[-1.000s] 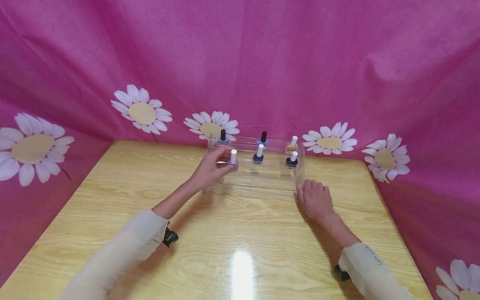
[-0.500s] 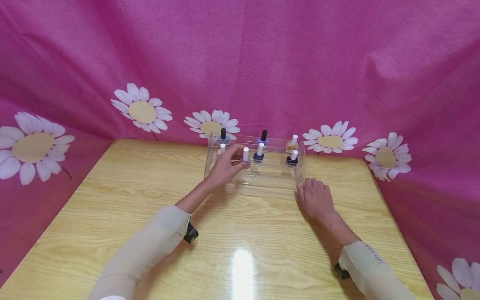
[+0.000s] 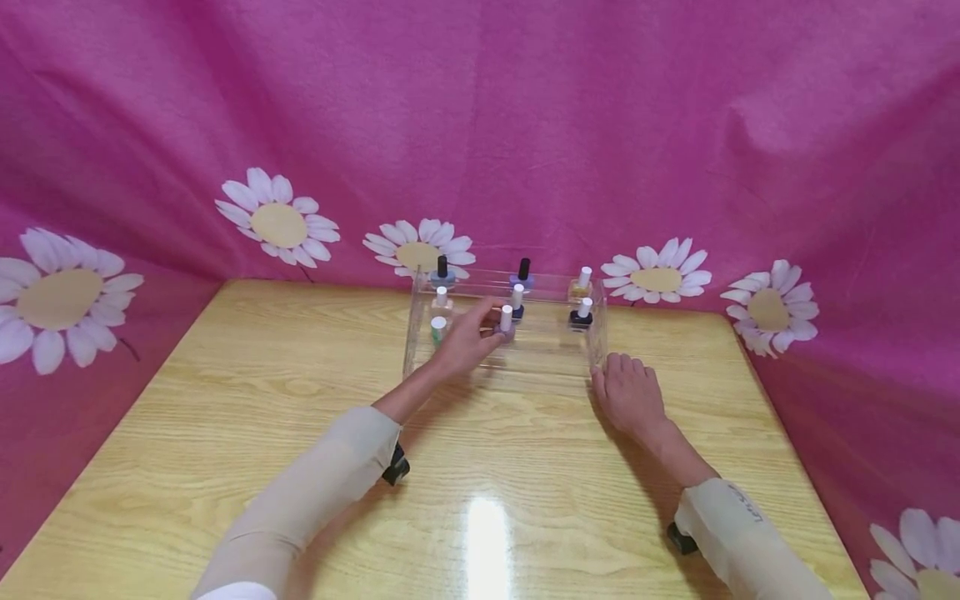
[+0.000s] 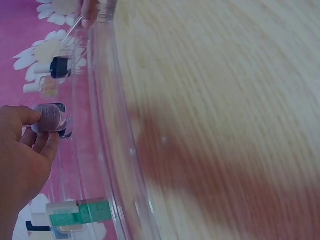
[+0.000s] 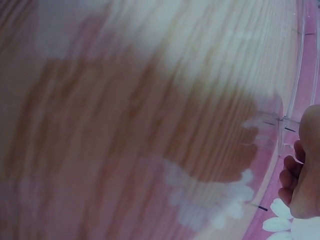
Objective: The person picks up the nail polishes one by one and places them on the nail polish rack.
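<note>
My left hand (image 3: 467,340) pinches a lilac nail polish bottle with a white cap (image 3: 507,317) between thumb and fingers, at the middle of a clear tiered display rack (image 3: 410,337). Just behind it a dark blue bottle (image 3: 518,297) is partly covered. In the left wrist view the lilac bottle (image 4: 49,118) lies across my fingertips, away from the rack's front edge. A green bottle with a white cap (image 4: 82,212) occupies the rack's left end. My right hand (image 3: 632,396) grips the rack's right front corner, thumb against the side wall, fingers curled.
On the back tier stand a grey-blue bottle (image 3: 442,275), a purple one (image 3: 522,275) and a yellow one (image 3: 581,287). A pale bottle (image 3: 441,302) and a black one (image 3: 581,315) share the tier below. Behind the wooden table (image 3: 525,467) hangs a pink flowered cloth (image 3: 480,150).
My left hand has moved right and slightly toward me along the rack with the lilac bottle, uncovering the pale and green bottles on the left. My right hand stays at the corner.
</note>
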{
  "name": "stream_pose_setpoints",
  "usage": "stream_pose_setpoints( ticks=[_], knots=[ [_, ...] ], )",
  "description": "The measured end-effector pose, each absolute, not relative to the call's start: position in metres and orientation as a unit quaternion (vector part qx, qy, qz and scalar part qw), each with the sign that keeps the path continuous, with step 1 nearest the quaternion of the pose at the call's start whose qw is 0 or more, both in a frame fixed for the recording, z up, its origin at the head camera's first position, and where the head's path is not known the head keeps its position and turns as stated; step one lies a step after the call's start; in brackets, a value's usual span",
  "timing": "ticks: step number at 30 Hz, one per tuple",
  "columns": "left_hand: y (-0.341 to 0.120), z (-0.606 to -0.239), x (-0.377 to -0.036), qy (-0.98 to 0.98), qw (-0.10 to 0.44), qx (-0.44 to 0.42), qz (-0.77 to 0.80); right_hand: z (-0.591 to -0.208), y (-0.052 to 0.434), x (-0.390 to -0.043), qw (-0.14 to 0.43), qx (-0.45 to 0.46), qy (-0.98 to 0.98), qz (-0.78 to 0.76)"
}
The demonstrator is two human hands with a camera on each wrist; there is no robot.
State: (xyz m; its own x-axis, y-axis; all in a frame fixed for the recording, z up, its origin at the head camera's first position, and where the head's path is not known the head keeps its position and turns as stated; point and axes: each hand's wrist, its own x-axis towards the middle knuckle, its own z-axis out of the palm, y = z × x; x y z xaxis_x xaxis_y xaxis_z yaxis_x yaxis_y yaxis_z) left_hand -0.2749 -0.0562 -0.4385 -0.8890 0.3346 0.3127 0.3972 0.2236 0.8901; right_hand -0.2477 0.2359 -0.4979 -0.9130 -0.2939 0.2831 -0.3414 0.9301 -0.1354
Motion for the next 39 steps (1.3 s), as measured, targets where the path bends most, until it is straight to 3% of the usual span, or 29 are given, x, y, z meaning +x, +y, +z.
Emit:
stream_pose_setpoints(
  ticks=[39],
  knots=[
    [-0.042,-0.459,-0.283,-0.814,0.007,-0.234,-0.532,-0.496,0.232,-0.246,0.123,0.153,-0.975,0.101]
  ],
)
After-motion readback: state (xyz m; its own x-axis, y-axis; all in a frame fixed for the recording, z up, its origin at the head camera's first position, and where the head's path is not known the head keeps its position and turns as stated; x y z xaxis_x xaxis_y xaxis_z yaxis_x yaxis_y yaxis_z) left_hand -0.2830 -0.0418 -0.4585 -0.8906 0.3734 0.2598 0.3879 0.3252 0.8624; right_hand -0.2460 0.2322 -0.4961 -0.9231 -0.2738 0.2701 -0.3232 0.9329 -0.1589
